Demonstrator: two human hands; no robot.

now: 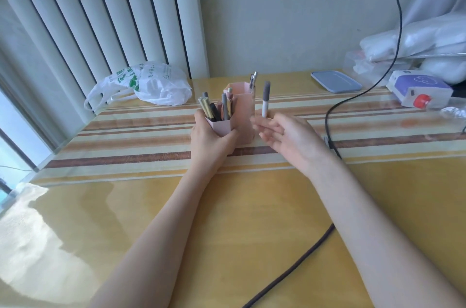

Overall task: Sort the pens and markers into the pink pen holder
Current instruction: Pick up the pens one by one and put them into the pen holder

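White plastic bag (153, 85) far left on striped table (126, 131), w/ green print. L hand (210, 138) wrapped round front low section of pink pen holder (239, 111), near table centre; that section packed w/ pens (214, 108), taller rear section has a clip pen (253, 80) poking out. Just right of holder, R hand (285, 136) pinches grey-capped marker (265, 99) upright at its lower end, other fingers loosely spread. Black cable (330, 111), blue tray (335, 81) & tissue pack (418, 88) far right
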